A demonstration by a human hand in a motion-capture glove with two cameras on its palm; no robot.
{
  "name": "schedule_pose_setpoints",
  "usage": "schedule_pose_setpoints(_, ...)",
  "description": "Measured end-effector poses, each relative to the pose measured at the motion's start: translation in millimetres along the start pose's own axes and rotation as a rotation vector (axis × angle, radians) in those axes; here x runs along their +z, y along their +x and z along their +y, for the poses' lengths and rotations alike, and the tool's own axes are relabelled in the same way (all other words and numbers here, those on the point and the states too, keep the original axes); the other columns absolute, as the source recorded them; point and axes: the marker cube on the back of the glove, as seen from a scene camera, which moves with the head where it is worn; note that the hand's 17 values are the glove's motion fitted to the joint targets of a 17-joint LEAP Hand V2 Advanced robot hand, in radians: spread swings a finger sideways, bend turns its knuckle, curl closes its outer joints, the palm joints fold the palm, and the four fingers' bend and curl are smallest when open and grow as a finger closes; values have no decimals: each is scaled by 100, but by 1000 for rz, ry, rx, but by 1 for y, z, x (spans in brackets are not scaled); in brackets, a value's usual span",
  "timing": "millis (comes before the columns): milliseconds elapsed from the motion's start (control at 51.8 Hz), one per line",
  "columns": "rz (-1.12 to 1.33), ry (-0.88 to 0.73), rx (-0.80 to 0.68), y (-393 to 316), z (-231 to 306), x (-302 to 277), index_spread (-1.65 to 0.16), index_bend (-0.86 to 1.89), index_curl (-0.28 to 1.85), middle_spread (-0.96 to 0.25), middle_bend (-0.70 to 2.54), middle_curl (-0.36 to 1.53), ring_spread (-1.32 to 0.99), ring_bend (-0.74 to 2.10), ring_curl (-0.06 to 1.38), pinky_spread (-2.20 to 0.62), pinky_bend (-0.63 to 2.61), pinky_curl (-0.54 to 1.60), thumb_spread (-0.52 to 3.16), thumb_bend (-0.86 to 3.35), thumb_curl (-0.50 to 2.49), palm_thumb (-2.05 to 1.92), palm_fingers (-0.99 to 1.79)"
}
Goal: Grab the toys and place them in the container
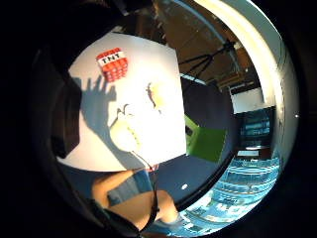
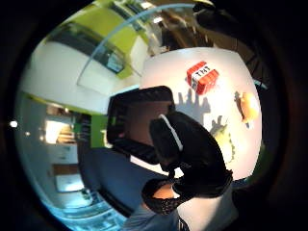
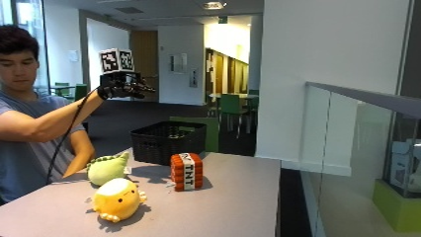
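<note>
Outside view: gloved right hand [image 3: 121, 90] raised high above table [image 3: 243, 197], fingers straight, holding nothing; black basket [image 3: 169, 142] at far edge; TNT block [image 3: 187, 171] mid-table with bare top towards near edge; green plush [image 3: 107, 168] and yellow plush [image 3: 117, 199] near left edge. Thumb-side palm view alone: basket interior [image 2: 139, 120].

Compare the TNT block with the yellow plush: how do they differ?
The TNT block is a red, hard-edged cube with a white lettered band; the yellow plush is rounded and soft-looking. The block stands nearer the black basket; the plush lies nearer the table's front edge. Both rest untouched on the table.
</note>
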Motion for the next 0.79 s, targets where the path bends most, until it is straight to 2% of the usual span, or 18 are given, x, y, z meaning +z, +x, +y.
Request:
schedule_pose_setpoints(135, -7, -4, -10, 11, -5, 1, -23, 22, 11, -2, 20, 8, -1, 15, 1, 2, 56, 17, 86, 1, 3, 1, 13)
schedule_pose_setpoints(290, -3, -2, -16, 17, -8, 3, -29, 22, 18, -2, 21, 14, -1, 16, 2, 3, 60, 22, 115, 0, 7, -1, 9)
schedule_pose_setpoints(792, 13, -13, 43, 42, 5, 29, -33, 21, 31, -3, 20, 26, -2, 18, 8, 3, 62, 27, 136, -2, 16, -2, 5)
